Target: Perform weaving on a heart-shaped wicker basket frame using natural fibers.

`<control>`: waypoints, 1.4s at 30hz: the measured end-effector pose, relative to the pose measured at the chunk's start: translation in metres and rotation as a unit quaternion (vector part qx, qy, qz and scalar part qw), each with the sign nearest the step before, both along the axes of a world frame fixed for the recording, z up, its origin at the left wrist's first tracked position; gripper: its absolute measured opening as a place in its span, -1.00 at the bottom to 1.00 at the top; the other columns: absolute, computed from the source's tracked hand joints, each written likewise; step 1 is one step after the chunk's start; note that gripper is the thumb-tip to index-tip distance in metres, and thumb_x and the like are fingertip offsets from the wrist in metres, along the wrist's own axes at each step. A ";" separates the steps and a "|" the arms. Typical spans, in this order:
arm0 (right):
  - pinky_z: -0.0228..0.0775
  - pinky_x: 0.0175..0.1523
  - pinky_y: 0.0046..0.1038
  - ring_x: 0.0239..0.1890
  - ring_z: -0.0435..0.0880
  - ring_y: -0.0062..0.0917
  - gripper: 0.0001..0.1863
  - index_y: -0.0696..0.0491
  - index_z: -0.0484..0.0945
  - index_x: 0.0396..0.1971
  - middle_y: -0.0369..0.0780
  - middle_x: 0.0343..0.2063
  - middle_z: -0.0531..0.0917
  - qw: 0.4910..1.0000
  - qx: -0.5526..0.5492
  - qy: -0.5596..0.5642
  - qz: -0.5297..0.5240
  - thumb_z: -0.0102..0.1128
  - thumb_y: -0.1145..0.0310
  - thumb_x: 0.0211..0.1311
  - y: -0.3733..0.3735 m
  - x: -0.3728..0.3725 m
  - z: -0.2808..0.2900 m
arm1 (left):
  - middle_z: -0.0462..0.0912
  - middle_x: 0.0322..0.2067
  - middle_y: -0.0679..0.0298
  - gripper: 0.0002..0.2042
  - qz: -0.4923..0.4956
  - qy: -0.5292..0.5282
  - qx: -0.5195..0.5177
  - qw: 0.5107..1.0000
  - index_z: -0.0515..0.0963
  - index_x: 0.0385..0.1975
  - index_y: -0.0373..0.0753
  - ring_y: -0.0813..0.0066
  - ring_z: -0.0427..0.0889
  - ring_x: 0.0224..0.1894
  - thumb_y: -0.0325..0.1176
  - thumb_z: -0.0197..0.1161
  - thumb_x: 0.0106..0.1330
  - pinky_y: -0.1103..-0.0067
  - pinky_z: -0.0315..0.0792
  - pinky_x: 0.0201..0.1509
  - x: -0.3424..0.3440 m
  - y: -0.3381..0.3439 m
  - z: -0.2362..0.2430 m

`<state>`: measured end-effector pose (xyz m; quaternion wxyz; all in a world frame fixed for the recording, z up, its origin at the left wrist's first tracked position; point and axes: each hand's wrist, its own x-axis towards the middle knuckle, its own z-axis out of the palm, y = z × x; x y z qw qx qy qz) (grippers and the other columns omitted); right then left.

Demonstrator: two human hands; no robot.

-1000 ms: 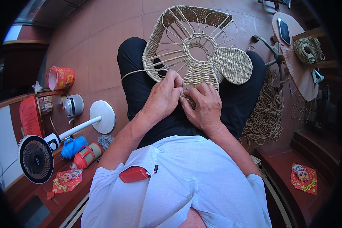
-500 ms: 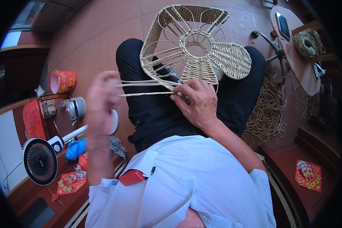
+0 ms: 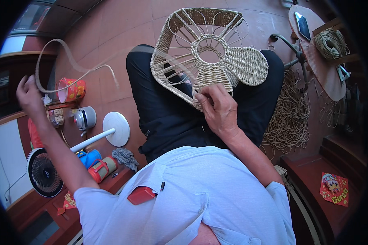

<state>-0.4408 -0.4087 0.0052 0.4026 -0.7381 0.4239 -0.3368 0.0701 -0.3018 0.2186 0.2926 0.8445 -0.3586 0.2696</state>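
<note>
- Head view: right hand (image 3: 221, 105) pinches the near edge of a straw-coloured, petal-panelled woven frame (image 3: 212, 76), apparently steadying it.
- Left hand (image 3: 30, 93), blurred, beside looping pale cord (image 3: 86, 74); grip cannot be told.
- Frame lies over black-trousered knees (image 3: 141, 67), seemingly for support.

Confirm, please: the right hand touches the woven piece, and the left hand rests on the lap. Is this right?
Not quite: the head view shows the left hand stretched far out leftward, off the lap. The right hand does touch the woven piece.

Reddish tiled floor (image 3: 110, 45), dark red ledge (image 3: 310, 179), white panel (image 3: 8, 149) at left
</note>
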 end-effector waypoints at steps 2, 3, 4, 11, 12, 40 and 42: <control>0.55 -0.24 -0.21 -0.33 0.71 -0.21 -0.86 0.09 0.64 -0.23 -0.17 -0.30 0.63 1.000 -0.019 -0.009 -0.003 0.48 0.47 0.37 -0.001 -0.005 0.002 | 0.78 0.07 0.23 -0.78 -0.238 0.221 0.044 0.945 0.68 0.19 -0.27 0.55 0.72 0.10 -0.41 0.28 0.66 0.58 0.57 0.24 -0.122 -0.016 -0.045; 0.56 -0.25 -0.22 -0.34 0.70 -0.19 -0.86 0.12 0.63 -0.22 -0.15 -0.28 0.62 0.999 -0.034 -0.015 -0.006 0.47 0.50 0.38 -0.003 -0.008 0.003 | 0.79 0.03 0.27 -0.78 -0.368 0.246 0.096 0.892 0.70 0.17 -0.22 0.53 0.74 0.07 -0.47 0.29 0.61 0.55 0.59 0.21 -0.180 -0.022 -0.074; 0.56 -0.25 -0.22 -0.34 0.70 -0.19 -0.86 0.12 0.63 -0.22 -0.15 -0.28 0.62 0.999 -0.035 -0.012 -0.002 0.47 0.50 0.38 -0.004 -0.011 0.005 | 0.79 -0.03 0.28 -0.81 -0.400 0.423 0.063 0.811 0.74 0.06 -0.23 0.52 0.75 0.03 -0.52 0.36 0.52 0.52 0.62 0.11 -0.236 -0.025 -0.107; 0.58 -0.22 -0.20 -0.32 0.74 -0.16 -0.84 0.13 0.62 -0.21 -0.10 -0.23 0.65 0.999 -0.026 0.037 0.013 0.47 0.46 0.40 -0.016 -0.024 0.017 | 0.66 -0.27 0.16 -0.87 -0.435 0.273 0.140 0.847 0.75 -0.15 -0.26 0.21 0.72 -0.21 -0.53 0.45 0.34 0.38 0.60 -0.11 -0.352 -0.043 -0.200; 0.59 -0.22 -0.21 -0.31 0.75 -0.16 -0.85 0.12 0.63 -0.20 -0.10 -0.24 0.66 0.998 -0.015 0.057 0.021 0.47 0.45 0.41 -0.018 -0.025 0.017 | 0.66 -0.27 0.16 -0.87 -0.430 0.273 0.123 0.852 0.75 -0.15 -0.26 0.21 0.72 -0.21 -0.53 0.45 0.34 0.38 0.60 -0.11 -0.352 -0.043 -0.198; 0.62 0.21 -0.45 0.10 0.77 -0.56 -0.42 0.21 0.51 0.35 -0.15 0.11 0.78 0.842 0.487 -0.230 0.006 0.48 0.48 0.38 -0.024 -0.045 -0.013 | 0.55 -0.58 0.39 -0.43 -0.345 0.700 0.295 0.552 0.31 0.47 -0.48 0.72 0.45 -0.66 -0.44 0.15 0.49 0.66 0.28 -0.62 -0.359 -0.055 -0.173; 0.63 0.23 -0.41 0.11 0.78 -0.56 -0.44 0.21 0.54 0.31 -0.15 0.10 0.80 0.838 0.478 -0.262 0.019 0.51 0.50 0.35 -0.025 -0.038 -0.017 | 0.55 -0.59 0.41 -0.45 -0.344 0.698 0.291 0.557 0.33 0.46 -0.47 0.72 0.47 -0.64 -0.44 0.15 0.50 0.64 0.33 -0.59 -0.361 -0.053 -0.175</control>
